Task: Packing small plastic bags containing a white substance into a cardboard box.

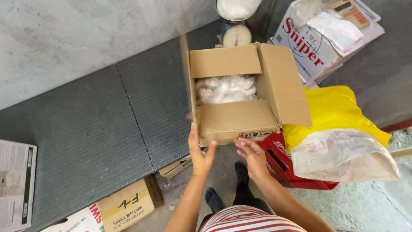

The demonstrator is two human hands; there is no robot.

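An open brown cardboard box (240,118) stands on a dark grey ribbed mat (107,124), its four flaps spread out. Clear plastic bags of white stuff (225,89) lie inside it. My left hand (200,150) is raised at the box's near left corner, fingers apart, thumb touching the edge of the upright left flap. At the near wall of the box, my right hand (251,154) hovers with fingers loosely spread, holding nothing.
A dial weighing scale (236,34) with a pan of white powder stands behind the box. A white printed carton (309,47) lies at the back right. A red crate (285,165) holds a yellow bag (334,109) and a white sack (343,157). Another carton (128,206) sits below the mat.
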